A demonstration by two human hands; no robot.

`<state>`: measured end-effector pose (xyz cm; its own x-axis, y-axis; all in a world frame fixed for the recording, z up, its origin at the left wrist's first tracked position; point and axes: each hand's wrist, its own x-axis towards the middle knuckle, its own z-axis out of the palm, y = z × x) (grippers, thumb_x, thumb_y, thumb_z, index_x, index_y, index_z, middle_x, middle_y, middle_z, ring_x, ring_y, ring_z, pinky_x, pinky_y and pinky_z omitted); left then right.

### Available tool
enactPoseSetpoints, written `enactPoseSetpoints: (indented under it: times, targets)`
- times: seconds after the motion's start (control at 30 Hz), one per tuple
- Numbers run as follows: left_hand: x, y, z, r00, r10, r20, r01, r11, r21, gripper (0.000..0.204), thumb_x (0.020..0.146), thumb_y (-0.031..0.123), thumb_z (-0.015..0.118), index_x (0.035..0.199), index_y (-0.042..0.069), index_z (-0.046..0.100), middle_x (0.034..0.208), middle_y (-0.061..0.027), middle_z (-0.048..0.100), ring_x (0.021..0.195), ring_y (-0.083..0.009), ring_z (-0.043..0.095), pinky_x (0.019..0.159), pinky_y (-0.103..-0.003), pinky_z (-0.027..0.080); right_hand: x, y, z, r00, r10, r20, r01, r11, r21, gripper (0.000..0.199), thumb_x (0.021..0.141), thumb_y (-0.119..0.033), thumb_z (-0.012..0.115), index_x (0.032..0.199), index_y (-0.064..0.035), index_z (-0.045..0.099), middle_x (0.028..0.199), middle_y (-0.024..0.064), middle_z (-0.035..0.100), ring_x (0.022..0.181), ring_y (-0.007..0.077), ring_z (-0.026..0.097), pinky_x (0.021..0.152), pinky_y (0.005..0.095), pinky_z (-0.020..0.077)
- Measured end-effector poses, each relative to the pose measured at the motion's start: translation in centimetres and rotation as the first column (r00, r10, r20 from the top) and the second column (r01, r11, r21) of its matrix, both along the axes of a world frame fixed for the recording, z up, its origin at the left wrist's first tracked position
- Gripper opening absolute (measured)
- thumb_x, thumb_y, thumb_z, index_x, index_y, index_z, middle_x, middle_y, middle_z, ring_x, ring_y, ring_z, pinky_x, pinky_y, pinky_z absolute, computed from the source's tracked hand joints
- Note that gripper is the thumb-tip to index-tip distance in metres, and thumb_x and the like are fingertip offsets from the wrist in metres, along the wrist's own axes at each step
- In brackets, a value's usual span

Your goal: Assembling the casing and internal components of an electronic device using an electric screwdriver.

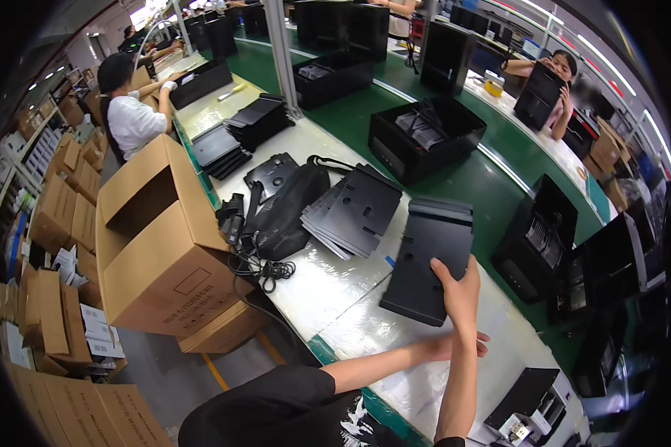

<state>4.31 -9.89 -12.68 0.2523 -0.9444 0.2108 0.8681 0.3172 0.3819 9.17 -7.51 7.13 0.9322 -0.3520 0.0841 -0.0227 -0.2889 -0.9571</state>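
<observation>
My right hand (pixel 461 289) is raised over the white bench (pixel 335 283) and grips the near right edge of a stack of flat black metal panels (pixel 427 257), thumb on top. The stack lies tilted toward the green conveyor. My left hand (pixel 441 347) reaches across from the left and lies flat on the bench with its fingers spread, holding nothing. My right forearm hides part of it. A second, fanned stack of black panels (pixel 358 211) lies just to the left.
A black mesh bag (pixel 283 212) with cables lies left of the panels. An open cardboard box (pixel 156 246) stands at the bench's left edge. Black computer cases (pixel 423 134) (pixel 535 238) ride the green conveyor (pixel 470 182). A boxed unit (pixel 533 406) sits near right. Co-workers (pixel 130 115) (pixel 555 78) work beyond.
</observation>
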Motion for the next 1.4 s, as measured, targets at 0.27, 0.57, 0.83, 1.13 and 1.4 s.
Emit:
enactPoseSetpoints:
  times: [0.27,0.57,0.83,1.13,1.4]
  targets:
    - [0.1,-0.5,1.5,0.999,-0.018,0.040,0.013,0.991,0.137,0.040,0.093,0.016,0.050,0.131,0.006,0.042,0.114,-0.0073,0.057,0.108,-0.0184,0.055,0.092,-0.032,0.045,6.5,4.2,-3.9,0.988,0.035,-0.150,0.065,0.787,0.614,0.049,0.076,-0.022,0.070,0.114,0.0058,0.055,0.102,0.0117,0.062,0.086,0.0167,0.060,0.076,0.0273,0.0470]
    - [-0.3,-0.4,2.2,1.000,-0.016,0.010,0.014,0.985,0.171,0.036,0.091,0.014,0.047,0.126,0.005,0.046,0.108,-0.0072,0.058,0.102,-0.0162,0.056,0.089,-0.030,0.046,10.5,10.2,-7.2,0.978,-0.008,-0.209,0.158,0.683,0.713,0.074,0.074,-0.017,0.069,0.134,0.0005,0.029,0.118,0.0186,0.050,0.103,0.0258,0.053,0.083,0.0357,0.0468]
    - [-0.2,-0.4,3.0,0.995,-0.027,0.095,0.002,0.968,0.249,0.036,0.091,0.013,0.044,0.126,0.005,0.045,0.108,-0.0072,0.057,0.101,-0.0159,0.056,0.088,-0.030,0.046,12.7,12.6,-7.3,0.974,-0.054,-0.220,0.210,0.583,0.785,0.053,0.089,-0.023,0.055,0.129,0.0042,0.035,0.124,0.0184,0.049,0.109,0.0256,0.052,0.092,0.0350,0.0422]
    - [-0.2,-0.5,1.5,0.997,0.039,0.071,-0.049,0.987,0.150,0.033,0.091,0.007,0.041,0.124,0.004,0.048,0.106,-0.0102,0.059,0.097,-0.0173,0.058,0.085,-0.031,0.048,13.3,15.5,-8.2,0.939,-0.177,-0.294,0.291,0.866,0.407,0.083,0.078,-0.030,0.060,0.140,0.0026,0.016,0.135,0.0224,0.038,0.124,0.0312,0.039,0.103,0.0358,0.0286]
    - [-0.2,-0.7,1.5,0.998,0.015,0.057,-0.024,0.988,0.153,0.034,0.092,0.010,0.044,0.125,0.002,0.047,0.110,-0.0128,0.060,0.101,-0.0232,0.058,0.089,-0.036,0.047,12.1,11.7,-8.9,0.953,-0.081,-0.293,0.242,0.787,0.568,0.094,0.079,-0.042,0.055,0.144,0.0042,0.006,0.140,0.0246,0.031,0.126,0.0306,0.037,0.104,0.0355,0.0282]
